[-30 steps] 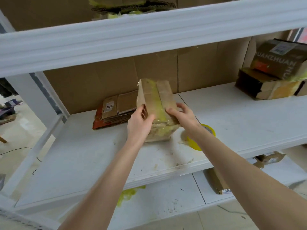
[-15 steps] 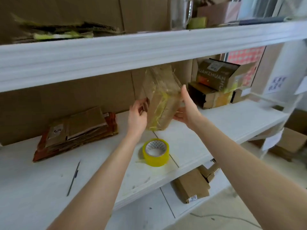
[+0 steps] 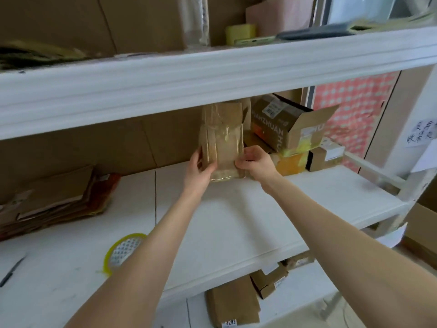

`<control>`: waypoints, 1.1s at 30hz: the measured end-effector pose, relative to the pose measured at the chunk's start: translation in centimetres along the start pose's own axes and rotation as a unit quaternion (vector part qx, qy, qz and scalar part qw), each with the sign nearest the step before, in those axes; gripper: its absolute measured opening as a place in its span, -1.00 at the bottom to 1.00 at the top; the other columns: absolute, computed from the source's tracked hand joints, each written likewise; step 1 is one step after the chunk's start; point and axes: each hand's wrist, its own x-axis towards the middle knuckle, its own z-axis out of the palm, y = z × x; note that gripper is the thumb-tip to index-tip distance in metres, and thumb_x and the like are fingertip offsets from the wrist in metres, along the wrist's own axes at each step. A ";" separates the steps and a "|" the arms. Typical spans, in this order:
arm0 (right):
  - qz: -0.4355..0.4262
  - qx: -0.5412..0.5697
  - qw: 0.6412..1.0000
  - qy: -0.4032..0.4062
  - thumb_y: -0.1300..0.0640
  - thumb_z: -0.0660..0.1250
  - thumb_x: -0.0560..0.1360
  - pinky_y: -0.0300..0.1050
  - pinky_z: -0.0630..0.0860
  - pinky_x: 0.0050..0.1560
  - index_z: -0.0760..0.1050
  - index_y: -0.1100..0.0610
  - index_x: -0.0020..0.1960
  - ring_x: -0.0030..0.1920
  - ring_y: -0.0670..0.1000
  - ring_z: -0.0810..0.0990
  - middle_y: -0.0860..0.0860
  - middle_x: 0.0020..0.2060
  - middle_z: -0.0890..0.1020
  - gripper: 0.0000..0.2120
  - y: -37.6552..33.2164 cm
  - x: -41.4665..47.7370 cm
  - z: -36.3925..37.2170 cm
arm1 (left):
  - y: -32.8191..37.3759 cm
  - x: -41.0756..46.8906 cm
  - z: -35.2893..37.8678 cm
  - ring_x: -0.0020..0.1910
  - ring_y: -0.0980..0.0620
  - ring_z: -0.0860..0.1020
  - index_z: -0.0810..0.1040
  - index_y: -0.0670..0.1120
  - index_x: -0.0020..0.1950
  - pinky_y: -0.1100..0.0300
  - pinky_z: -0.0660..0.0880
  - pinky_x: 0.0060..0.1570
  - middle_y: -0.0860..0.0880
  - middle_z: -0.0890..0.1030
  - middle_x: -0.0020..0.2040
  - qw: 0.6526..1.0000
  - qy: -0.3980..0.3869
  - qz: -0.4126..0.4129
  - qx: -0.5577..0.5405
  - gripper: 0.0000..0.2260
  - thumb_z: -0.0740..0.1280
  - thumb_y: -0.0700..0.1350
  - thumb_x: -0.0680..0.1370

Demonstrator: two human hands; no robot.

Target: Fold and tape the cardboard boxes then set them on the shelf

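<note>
A small taped cardboard box [image 3: 224, 140] stands upright at the back of the white middle shelf [image 3: 236, 216], its base at the board. My left hand [image 3: 199, 168] grips its lower left side. On the lower right, my right hand [image 3: 256, 162] holds it with curled fingers. Just right of it sits a stack of finished boxes [image 3: 290, 133]. A yellow tape roll [image 3: 123, 252] lies on the shelf near the front, partly behind my left forearm.
Flattened cardboard [image 3: 54, 200] is piled at the left of the shelf. A dark knife or pen [image 3: 10, 272] lies at the front left. The upper shelf beam [image 3: 212, 74] hangs just above the box. More flat boxes [image 3: 236, 301] lie on the lower shelf.
Both hands carried the box from above the tape roll rightward and back, turning it upright against the stack of boxes. The view shifted right.
</note>
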 end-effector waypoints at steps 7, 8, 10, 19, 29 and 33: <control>-0.048 -0.234 0.966 0.102 0.22 0.31 0.49 -0.07 0.47 -0.01 0.42 0.08 0.13 0.05 0.11 0.52 0.08 0.06 0.53 -0.77 4.4 5.5 -1.0 | -5.2 5.0 5.1 0.21 -0.07 0.49 0.25 0.04 0.51 -0.01 0.45 0.22 -0.08 0.44 0.34 0.988 0.041 -0.037 0.146 -0.43 0.37 -0.12 0.54; -0.024 -0.239 0.964 0.111 0.23 0.28 0.51 -0.04 0.49 0.01 0.41 0.09 0.17 0.06 0.14 0.52 0.09 0.10 0.53 -0.75 5.2 5.9 -1.2 | -6.0 5.6 5.9 0.17 -0.10 0.51 0.28 0.05 0.49 -0.01 0.48 0.19 -0.10 0.45 0.29 0.984 0.039 -0.038 0.170 -0.44 0.37 -0.13 0.53; 0.027 -0.227 0.969 0.099 0.26 0.25 0.52 0.06 0.52 0.12 0.38 0.10 0.28 0.14 0.16 0.52 0.13 0.19 0.52 -0.66 6.5 6.5 -1.7 | -7.3 6.4 7.5 0.12 -0.07 0.54 0.30 0.06 0.48 0.05 0.51 0.12 -0.08 0.49 0.23 0.983 0.023 -0.052 0.176 -0.47 0.35 -0.13 0.54; 0.078 -0.305 0.948 0.049 0.14 0.30 0.51 0.02 0.48 0.12 0.29 0.13 0.37 0.21 0.19 0.49 0.14 0.29 0.43 -0.54 8.4 6.4 -2.2 | -8.1 6.2 9.0 0.25 -0.13 0.47 0.31 -0.02 0.46 0.06 0.45 0.18 -0.08 0.46 0.36 0.973 -0.044 -0.127 0.189 -0.52 0.30 0.00 0.57; -0.054 -0.402 0.912 -0.061 0.12 0.26 0.53 0.03 0.39 0.25 0.33 0.05 0.37 0.29 0.19 0.37 0.13 0.30 0.34 -0.59 7.3 0.0 6.7 | -6.4 -1.0 0.5 0.30 -0.09 0.36 0.38 -0.04 0.40 0.05 0.41 0.14 -0.10 0.38 0.33 0.864 0.054 -0.012 0.500 -0.56 0.32 -0.16 0.52; -0.099 -0.435 0.891 -0.079 0.10 0.27 0.54 -0.02 0.36 0.27 0.34 0.01 0.37 0.31 0.15 0.32 0.10 0.32 0.33 -0.59 6.2 -2.7 11.6 | -6.6 -3.0 -4.8 0.28 -0.11 0.36 0.41 -0.04 0.36 0.04 0.39 0.16 -0.10 0.40 0.30 0.844 0.061 0.001 0.533 -0.59 0.31 -0.15 0.51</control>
